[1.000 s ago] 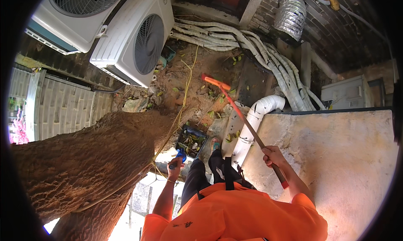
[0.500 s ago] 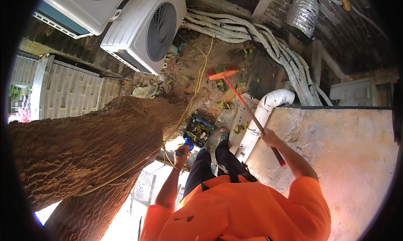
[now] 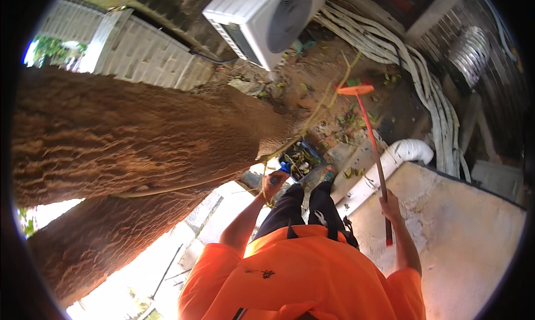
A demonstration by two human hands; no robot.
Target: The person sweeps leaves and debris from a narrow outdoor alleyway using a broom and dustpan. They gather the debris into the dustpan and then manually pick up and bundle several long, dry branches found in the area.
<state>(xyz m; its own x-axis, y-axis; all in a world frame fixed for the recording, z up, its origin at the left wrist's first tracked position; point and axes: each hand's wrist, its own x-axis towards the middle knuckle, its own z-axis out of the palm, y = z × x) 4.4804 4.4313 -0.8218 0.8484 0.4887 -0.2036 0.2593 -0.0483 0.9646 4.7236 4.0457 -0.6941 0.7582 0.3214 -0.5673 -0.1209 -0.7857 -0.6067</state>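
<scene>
My right hand [image 3: 391, 206] is closed round the lower part of a long-handled broom [image 3: 372, 132]. Its handle runs away from me, red at the far part, to an orange head [image 3: 355, 90] with red and green bristles over the leaf-strewn soil. My left hand [image 3: 274, 182] grips a dark handle with a blue fitting [image 3: 285, 167], beside a dark dustpan [image 3: 317, 151] full of leaves and debris. Whether the handle joins the pan is hard to make out. The pan is just ahead of my feet, near one shoe [image 3: 328, 173].
A thick tree trunk [image 3: 139, 136] fills the left, with a yellowish vine [image 3: 312, 122] crossing toward the soil. A white air-conditioner unit [image 3: 262, 25] stands at the back. White wrapped pipes [image 3: 415, 61] and a fat white pipe [image 3: 398, 155] edge the right, beside a concrete slab [image 3: 446, 225].
My view has turned left, so the surroundings sit further right in the picture. The broom handle looks more upright. Both hands keep their grips.
</scene>
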